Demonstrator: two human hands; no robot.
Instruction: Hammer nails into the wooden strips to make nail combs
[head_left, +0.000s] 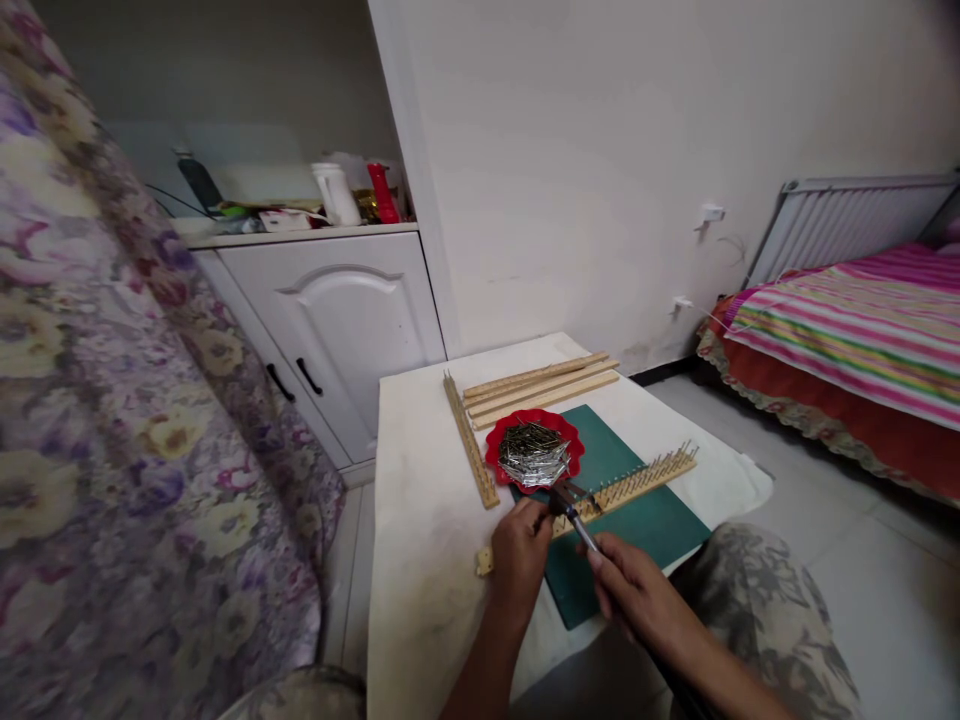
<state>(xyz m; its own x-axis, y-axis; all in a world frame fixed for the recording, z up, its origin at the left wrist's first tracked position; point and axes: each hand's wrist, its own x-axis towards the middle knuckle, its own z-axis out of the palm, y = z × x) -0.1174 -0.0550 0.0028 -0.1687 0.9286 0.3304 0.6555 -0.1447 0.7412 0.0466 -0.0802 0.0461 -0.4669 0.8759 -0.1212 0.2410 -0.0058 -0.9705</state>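
A small hammer (576, 505) is gripped in my right hand (634, 590), its head over the near end of a wooden strip (637, 478) studded with nails. My left hand (521, 555) is closed at that strip's near end, pinching something too small to make out. The strip lies on a green mat (652, 520). A red dish (570, 430) full of metal nails (534, 453) sits just beyond my hands.
Another nailed strip (470, 440) and several plain wooden strips (540, 385) lie on the white table (427, 520). A white cabinet (337, 320) stands behind, a flowered fabric (112, 400) at left, a bed with striped cover (855, 330) at right.
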